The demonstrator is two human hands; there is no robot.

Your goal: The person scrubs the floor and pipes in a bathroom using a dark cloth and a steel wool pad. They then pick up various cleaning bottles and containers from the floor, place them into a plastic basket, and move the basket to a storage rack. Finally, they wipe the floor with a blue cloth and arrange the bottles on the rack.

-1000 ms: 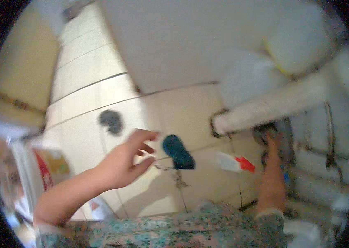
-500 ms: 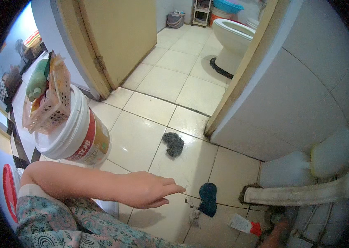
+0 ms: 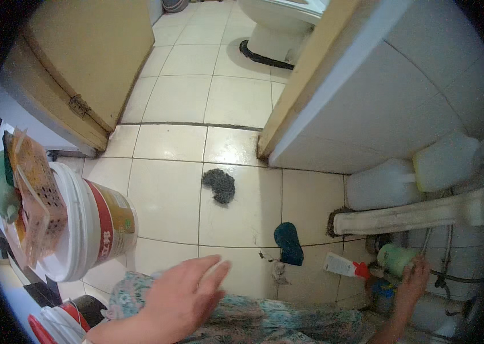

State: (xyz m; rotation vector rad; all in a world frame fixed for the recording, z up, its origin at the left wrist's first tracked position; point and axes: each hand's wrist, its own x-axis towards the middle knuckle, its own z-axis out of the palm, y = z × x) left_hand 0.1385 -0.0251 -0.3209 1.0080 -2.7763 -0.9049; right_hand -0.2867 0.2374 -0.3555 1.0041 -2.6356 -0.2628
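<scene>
My right hand (image 3: 414, 284) reaches in at the lower right, its fingers closed on a pale green, cylinder-shaped container (image 3: 392, 258) near the wall pipes. Fingers stretched out, my left hand (image 3: 185, 298) is held over my patterned clothing and has nothing in it. A white bottle with a red cap (image 3: 339, 265) lies on the floor beside the green container. Left of it is a dark teal pad (image 3: 289, 243), narrowed at its middle. A small greyish scrap (image 3: 280, 273) lies just below the pad. Farther off sits a dark grey, fuzzy clump (image 3: 219, 186).
At left, a lidded white bucket (image 3: 70, 212) carries a pink basket (image 3: 38, 195) holding a green bottle (image 3: 6, 189). A thick white drain pipe (image 3: 414, 215) runs along the right, near translucent jugs (image 3: 382, 184). Beyond the door frame (image 3: 311, 69) stands a toilet (image 3: 279, 34).
My view has tipped down and shifted. My right hand has come into view on the green container. My left hand has drawn back toward my body.
</scene>
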